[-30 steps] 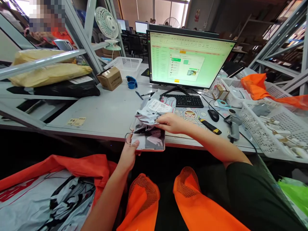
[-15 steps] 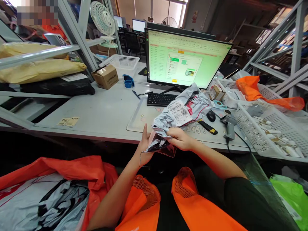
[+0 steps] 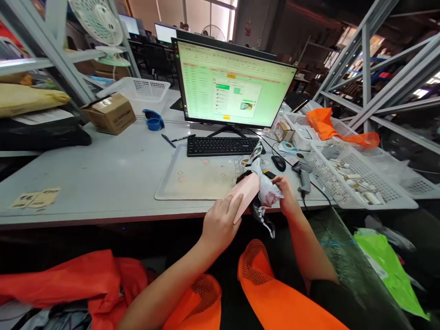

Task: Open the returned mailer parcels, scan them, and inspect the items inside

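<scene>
My left hand is wrapped around a pale pink box, which sticks partway out of a crumpled mailer bag. The bag is light grey outside and black inside, and its torn edge dangles below the desk edge. Pinched in my right hand is the bag's right side. The far end of the box is hidden inside the bag. Just beyond my right hand lies a yellow-and-black cutter, partly covered. Under the bag is a pale desk mat.
A keyboard, a mouse and a barcode scanner lie around the mat. White baskets stand at right, a cardboard box and blue round container at left. A monitor stands behind.
The pink box has come partly out of the bag, my left hand now around it. My right hand has shifted right with the bag, which is more bunched. The view has turned right.
</scene>
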Available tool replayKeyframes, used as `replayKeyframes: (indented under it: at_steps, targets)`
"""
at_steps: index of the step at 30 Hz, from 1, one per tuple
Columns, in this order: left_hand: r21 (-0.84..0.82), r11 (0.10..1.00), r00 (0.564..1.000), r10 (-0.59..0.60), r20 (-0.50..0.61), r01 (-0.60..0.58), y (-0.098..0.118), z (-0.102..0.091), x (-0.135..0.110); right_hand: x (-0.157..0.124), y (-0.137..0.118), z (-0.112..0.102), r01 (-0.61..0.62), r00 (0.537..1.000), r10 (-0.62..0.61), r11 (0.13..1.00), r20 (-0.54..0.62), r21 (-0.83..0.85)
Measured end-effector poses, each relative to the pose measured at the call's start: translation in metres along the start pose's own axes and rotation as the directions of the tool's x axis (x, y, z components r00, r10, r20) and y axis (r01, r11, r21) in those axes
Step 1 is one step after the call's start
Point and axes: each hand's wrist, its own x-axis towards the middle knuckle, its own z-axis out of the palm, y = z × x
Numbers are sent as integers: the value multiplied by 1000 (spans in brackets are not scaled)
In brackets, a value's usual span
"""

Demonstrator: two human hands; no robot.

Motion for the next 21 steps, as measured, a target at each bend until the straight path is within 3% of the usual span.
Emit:
replayKeyframes:
  at_steps: [3, 6, 8, 10, 16, 19, 21]
  targets:
    - [-8, 998, 997, 67, 45, -67, 6, 10, 0, 7, 4, -20, -161, 977, 176, 979, 122, -124]
    - [-174, 974, 989, 142, -50, -148, 4, 26, -4, 8, 1, -34, -42, 958, 143, 928, 248, -371]
    - [-287, 928, 967, 198, -160, -238, 2, 38, -7, 7, -2, -38, 75, 969, 56, 864, 242, -498]
    - [-295, 914, 954, 226, -197, -278, 3, 46, -9, 5, -4, -38, 160, 977, -52, 816, 205, -556]
    - [-165, 971, 981, 185, 52, -174, 17, 40, -3, 1, -14, -30, 318, 946, -252, 845, 204, -431]
    - [-151, 973, 975, 193, 108, -176, 21, 36, 7, 1, -20, -23, 309, 945, -256, 900, 204, -307]
    - [-167, 981, 988, 117, 101, -99, 18, 39, 14, -2, -21, -18, 277, 946, -221, 932, 237, -236]
